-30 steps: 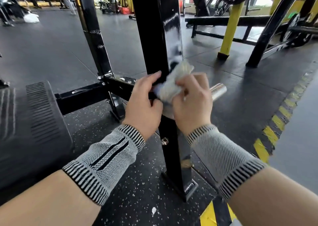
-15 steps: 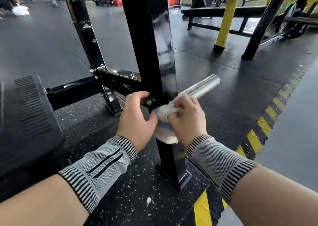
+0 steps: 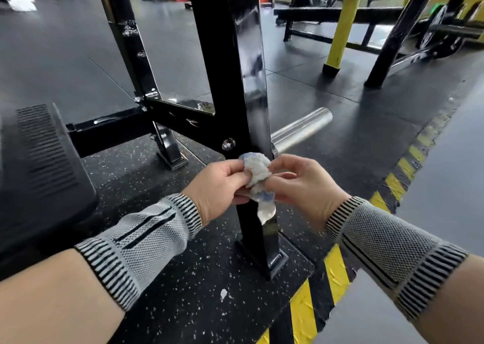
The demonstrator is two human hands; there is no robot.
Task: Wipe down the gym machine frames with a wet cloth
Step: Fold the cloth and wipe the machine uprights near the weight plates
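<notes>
A glossy black upright post of the gym machine frame rises in the middle of the view, wet streaks shining on its right face. A crumpled white cloth with blue marks is bunched in front of the post's lower part, just below a bolt. My left hand pinches the cloth from the left. My right hand pinches it from the right. A loose corner of the cloth hangs down between them. Whether the cloth touches the post cannot be told.
A chrome peg sticks out to the right behind the post. A black crossbar joins a padded bench at left. Yellow-black floor tape runs at right. A yellow post and another rack stand behind.
Both hands slid the cloth down the post from near the crossbar joint to below the bolt. They now pinch the cloth in front of the post instead of pressing it around the post.
</notes>
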